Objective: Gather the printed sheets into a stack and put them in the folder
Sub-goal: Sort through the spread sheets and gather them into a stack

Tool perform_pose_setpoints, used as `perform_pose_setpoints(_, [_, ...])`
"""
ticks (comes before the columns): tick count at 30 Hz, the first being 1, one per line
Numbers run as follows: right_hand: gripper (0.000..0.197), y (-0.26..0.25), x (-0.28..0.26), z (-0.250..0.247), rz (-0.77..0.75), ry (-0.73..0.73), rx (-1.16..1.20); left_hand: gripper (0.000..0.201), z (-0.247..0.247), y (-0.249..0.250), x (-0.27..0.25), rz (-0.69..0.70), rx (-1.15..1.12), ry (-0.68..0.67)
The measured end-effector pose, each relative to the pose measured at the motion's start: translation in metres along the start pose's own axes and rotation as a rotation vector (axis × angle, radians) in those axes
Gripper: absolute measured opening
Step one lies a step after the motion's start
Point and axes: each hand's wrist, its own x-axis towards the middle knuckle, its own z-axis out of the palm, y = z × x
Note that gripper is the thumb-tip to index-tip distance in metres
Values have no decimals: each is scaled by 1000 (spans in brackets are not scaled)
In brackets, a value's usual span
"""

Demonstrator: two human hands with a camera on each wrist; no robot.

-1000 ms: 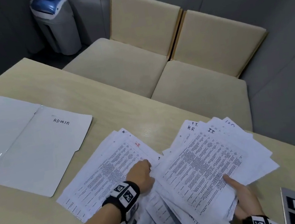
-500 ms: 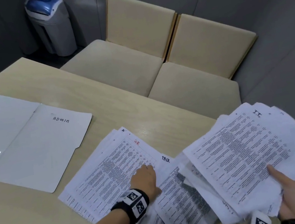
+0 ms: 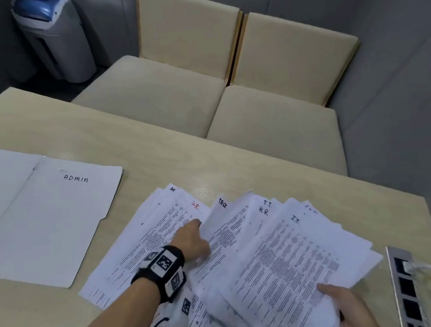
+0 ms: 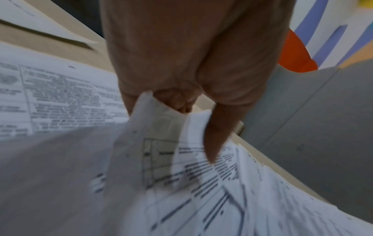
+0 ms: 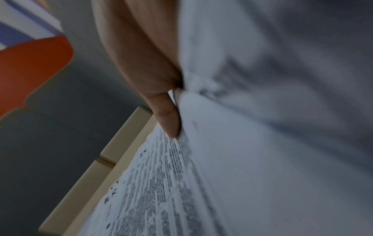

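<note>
- Many printed sheets (image 3: 268,255) lie fanned and overlapping on the near right part of the table (image 3: 150,157); their edges are not squared, and the handwritten corner labels point toward the far edge
- Long axis of the sheets: from the near edge obliquely up toward the far right in the head view; the left-hand group (image 3: 150,241) lies flat, skewed slightly from the fan held on the right
- Right hand (image 3: 346,307): thumb on top and fingers underneath, pinching the near edge of the fanned bundle, as the right wrist view confirms (image 5: 167,115)
- Left hand (image 3: 190,239): fingers curled round the raised edge of one sheet at the seam between the two groups; in the left wrist view the thumb (image 4: 216,140) lies over the paper
- Folder (image 3: 30,213), labelled ADMIN, lies open and flat on the far left part of the table, well apart from the sheets and holding none of them
- Step in hand, as judged: merging the two groups. To do it well, slide the flat group beneath the held fan, stand the whole lot on a long edge and tap it square before carrying it left
- Risk, as judged: loose outer sheets may slip from so shallow a pinch
</note>
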Motion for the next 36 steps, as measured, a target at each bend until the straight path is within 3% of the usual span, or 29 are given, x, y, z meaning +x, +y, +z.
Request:
perform_pose_setpoints(2, [43, 2, 3, 11, -54, 48, -71, 46, 0, 3, 3, -11, -19, -45])
perform_pose_setpoints(4, [47, -3, 6, 27, -162, 83, -134, 62, 5, 9, 4, -29, 29, -39])
perform_pose_setpoints(6, [40, -11, -1, 48, -166, -36, -84, 76, 15, 14, 2, -50, 23, -1])
perform_pose_setpoints(9, [32, -17, -8, 71, -155, -167, -13, 54, 24, 13, -1, -37, -208, 26])
perform_pose_setpoints(11, [35, -12, -5, 81, -172, -144, 20, 41, 17, 8, -8, -22, -388, -66])
perform_pose_setpoints(13, [39, -1, 0, 87, -189, -65, 14, 34, 2, -5, -12, 38, -415, -91])
perform_pose_setpoints(14, [39, 4, 3, 90, -183, -23, -8, 33, -7, -13, -12, 70, -368, -18])
perform_pose_setpoints(16, [39, 14, 4, 99, -152, 24, -39, 44, -32, -33, -5, 43, -126, 295])
perform_pose_setpoints(18, [38, 18, 3, 109, -143, 18, -66, 62, -61, -56, 0, -93, 134, 533])
perform_pose_setpoints(19, [37, 20, 0, 116, -148, 16, -90, 69, -73, -68, 0, -175, 212, 551])
perform_pose_setpoints(21, [35, 22, -2, 128, -172, 31, -133, 81, -84, -88, 0, -250, 276, 492])
perform_pose_setpoints(25, [33, 34, -11, 162, -195, 38, -220, 88, -73, -95, -5, -111, 117, 279])
perform_pose_setpoints(30, [32, 40, -32, 204, -195, -72, -179, 59, -81, -73, -9, -52, -51, 94])
perform_pose_setpoints(32, [36, 38, -41, 209, -210, -114, -45, 62, -91, -69, -13, 38, -205, 17])
perform_pose_setpoints(34, [58, 34, -47, 209, -242, -151, 111, 66, -108, -64, -29, 184, -424, -73])
perform_pose_setpoints(36, [67, 25, -64, 212, -220, -271, 240, 61, -132, -56, -45, 341, -629, -191])
